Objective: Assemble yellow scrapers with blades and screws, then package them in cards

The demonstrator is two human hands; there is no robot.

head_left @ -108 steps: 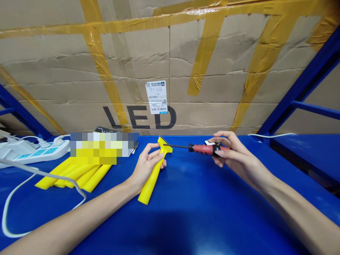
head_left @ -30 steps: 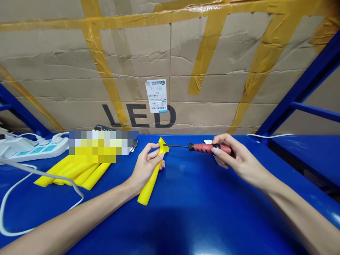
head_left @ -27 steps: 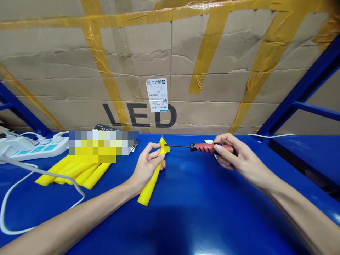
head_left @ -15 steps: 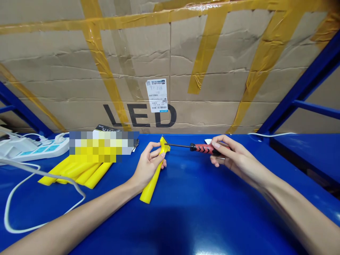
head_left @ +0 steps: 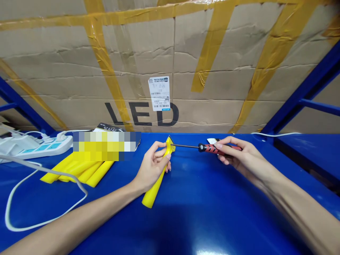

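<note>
My left hand is closed round the neck of a yellow scraper, a plastic tool with a thin dark blade edge at its upper end. Its handle slants down toward me. In my right hand is a screwdriver with a red and black handle, held level by the fingers and thumb. The screwdriver's dark shaft points left, and its tip meets the side of the scraper head. Exactly what the tip sits in is too small to make out.
Several more yellow handles lie in a pile at the left, partly pixelated. Beside them are a white power strip and a looped white cable. A small white packet lies behind the screwdriver. A large taped carton backs the blue surface.
Both hands, with the scraper and screwdriver, have shifted a little to the right in view; the background has also shifted slightly. The tip still meets the scraper head.
</note>
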